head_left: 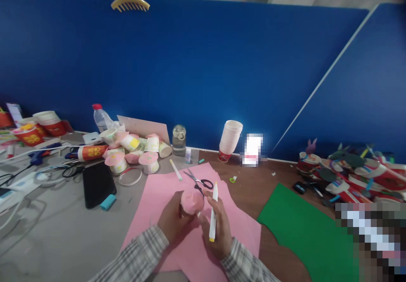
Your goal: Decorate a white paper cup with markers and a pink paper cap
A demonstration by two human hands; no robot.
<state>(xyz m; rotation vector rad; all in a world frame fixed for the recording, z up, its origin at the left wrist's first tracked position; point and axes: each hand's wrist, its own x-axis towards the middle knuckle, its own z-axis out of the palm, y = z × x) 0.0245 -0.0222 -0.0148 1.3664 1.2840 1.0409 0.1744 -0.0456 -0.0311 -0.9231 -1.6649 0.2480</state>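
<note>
My left hand [169, 218] is closed around a small object with a rounded, crinkled pink paper top [192, 201]. Its lower part is hidden by my fingers. A white marker [213, 220] with yellow ends is gripped in my right hand [223, 231], tilted almost upright, its tip pointing away from me. The fingers of that hand come close to the pink top's right side; contact is unclear. Under both hands lies a large sheet of pink paper [241, 227]. Black-handled scissors [198, 180] rest on it just beyond the pink top, and a pale marker [175, 170] lies farther back.
Several pink-topped paper cups [148, 162] cluster at the back left, near a black phone [99, 184]. A tall cup stack [230, 140] and a glass jar [179, 141] stand by the blue partition [203, 70]. Green paper [311, 231] and a pile of cup crafts [352, 174] lie right.
</note>
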